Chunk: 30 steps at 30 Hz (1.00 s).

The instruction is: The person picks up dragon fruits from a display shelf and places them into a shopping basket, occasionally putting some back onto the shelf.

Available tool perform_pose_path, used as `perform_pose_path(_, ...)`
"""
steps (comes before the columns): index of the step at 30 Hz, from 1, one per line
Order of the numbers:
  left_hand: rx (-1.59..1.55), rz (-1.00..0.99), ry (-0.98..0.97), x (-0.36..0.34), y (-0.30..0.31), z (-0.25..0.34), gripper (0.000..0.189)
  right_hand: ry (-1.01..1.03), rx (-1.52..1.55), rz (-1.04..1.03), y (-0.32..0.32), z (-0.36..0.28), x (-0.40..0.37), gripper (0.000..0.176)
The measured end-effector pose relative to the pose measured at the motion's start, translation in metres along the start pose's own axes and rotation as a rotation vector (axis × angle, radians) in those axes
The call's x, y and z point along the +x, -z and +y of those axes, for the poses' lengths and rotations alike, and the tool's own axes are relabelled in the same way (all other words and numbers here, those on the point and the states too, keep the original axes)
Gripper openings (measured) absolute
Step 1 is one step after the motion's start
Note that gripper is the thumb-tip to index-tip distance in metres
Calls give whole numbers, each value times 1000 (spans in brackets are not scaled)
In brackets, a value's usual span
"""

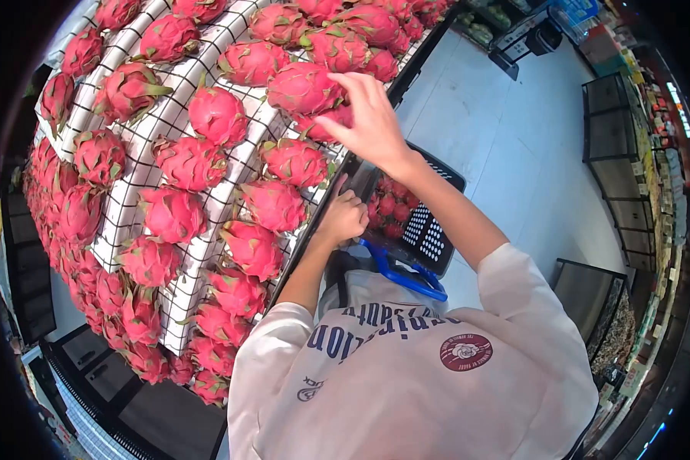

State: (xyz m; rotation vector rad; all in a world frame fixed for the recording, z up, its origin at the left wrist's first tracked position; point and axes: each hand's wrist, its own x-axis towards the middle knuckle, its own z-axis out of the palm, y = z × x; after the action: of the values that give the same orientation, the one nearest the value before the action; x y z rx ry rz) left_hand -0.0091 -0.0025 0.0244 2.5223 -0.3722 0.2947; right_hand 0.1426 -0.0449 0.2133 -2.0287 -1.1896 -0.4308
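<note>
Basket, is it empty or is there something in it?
Not empty. Red fruit lies piled inside the basket.

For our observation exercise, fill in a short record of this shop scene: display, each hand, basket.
Display: dragon fruits in rows on a checked cloth
Right hand: open, fingers on the dragon fruits at the display's edge
Left hand: closed in a fist beside the display's edge
Basket: black, blue handles, small red fruit inside
</note>
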Motion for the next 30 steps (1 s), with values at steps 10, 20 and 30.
perform_pose_path(10,-30,61,17,-1,-5,-4,18,126,-303,-132,-54,-4,28,97)
perform_pose_path(20,16,48,18,-2,-12,-6,20,92,-104,-84,-44,8,38,95)
perform_pose_path(30,-14,44,-11,-1,-10,-8,19,-472,647,72,9,18,-12,93)
